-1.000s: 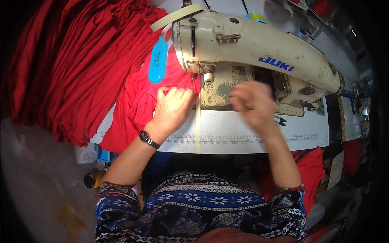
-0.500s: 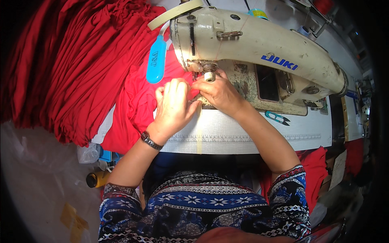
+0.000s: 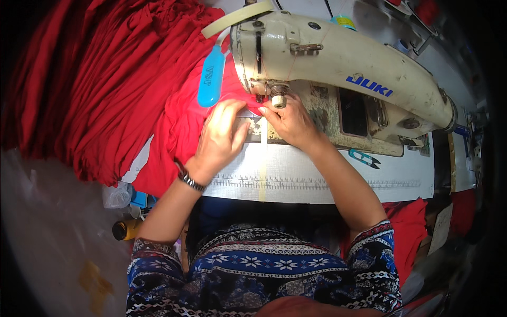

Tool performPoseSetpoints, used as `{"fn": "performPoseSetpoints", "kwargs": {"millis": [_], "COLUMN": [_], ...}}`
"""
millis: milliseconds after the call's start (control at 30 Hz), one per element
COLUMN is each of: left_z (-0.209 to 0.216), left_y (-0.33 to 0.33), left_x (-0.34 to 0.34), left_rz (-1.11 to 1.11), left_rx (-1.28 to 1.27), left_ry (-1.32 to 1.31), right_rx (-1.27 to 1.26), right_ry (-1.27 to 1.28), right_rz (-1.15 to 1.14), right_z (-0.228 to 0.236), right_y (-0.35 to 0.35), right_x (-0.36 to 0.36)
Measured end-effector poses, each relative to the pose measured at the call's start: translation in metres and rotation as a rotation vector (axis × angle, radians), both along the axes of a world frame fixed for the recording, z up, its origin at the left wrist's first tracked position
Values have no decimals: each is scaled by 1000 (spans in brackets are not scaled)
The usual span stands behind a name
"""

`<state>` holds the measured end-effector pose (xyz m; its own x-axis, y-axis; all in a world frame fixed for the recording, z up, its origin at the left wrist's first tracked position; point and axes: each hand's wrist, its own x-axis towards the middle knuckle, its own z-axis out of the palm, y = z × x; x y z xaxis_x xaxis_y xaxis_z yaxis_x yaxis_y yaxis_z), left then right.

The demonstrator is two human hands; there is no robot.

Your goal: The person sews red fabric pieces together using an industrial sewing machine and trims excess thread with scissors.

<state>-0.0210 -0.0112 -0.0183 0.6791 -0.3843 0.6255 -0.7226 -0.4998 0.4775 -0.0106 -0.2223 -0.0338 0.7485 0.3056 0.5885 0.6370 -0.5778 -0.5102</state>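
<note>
My left hand (image 3: 219, 140) lies flat, fingers spread, pressing the red fabric (image 3: 174, 132) to the bench (image 3: 317, 179); my right hand (image 3: 289, 122) pinches its edge under the sewing machine (image 3: 338, 63) needle. I should keep the edge straight and fingertips clear.

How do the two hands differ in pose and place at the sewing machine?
The left hand lies flat, fingers spread, pressing the red cloth; the right hand is bunched, fingertips pinching the cloth edge under the needle area. The left wrist wears a dark bracelet; the right wrist is bare. Both rest on the sewing machine bed, touching the same cloth.
</note>
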Motion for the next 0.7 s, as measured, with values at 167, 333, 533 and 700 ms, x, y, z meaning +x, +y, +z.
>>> {"fn": "performPoseSetpoints", "kwargs": {"millis": [167,333,533,700], "left_z": [-6,-3,-3,13], "left_y": [-1,-6,-4,-1], "left_x": [27,33,38,24], "left_rz": [72,115,118,113], "left_rx": [187,283,281,414], "left_ry": [-74,-177,-250,-257], "right_rx": [-82,-141,-190,-186], "right_ry": [-80,-53,-55,-109], "right_rz": [-13,-2,22,23], "right_z": [-2,1,6,1], "right_y": [1,0,0,-1], "right_x": [-3,-4,-8,-10]}}
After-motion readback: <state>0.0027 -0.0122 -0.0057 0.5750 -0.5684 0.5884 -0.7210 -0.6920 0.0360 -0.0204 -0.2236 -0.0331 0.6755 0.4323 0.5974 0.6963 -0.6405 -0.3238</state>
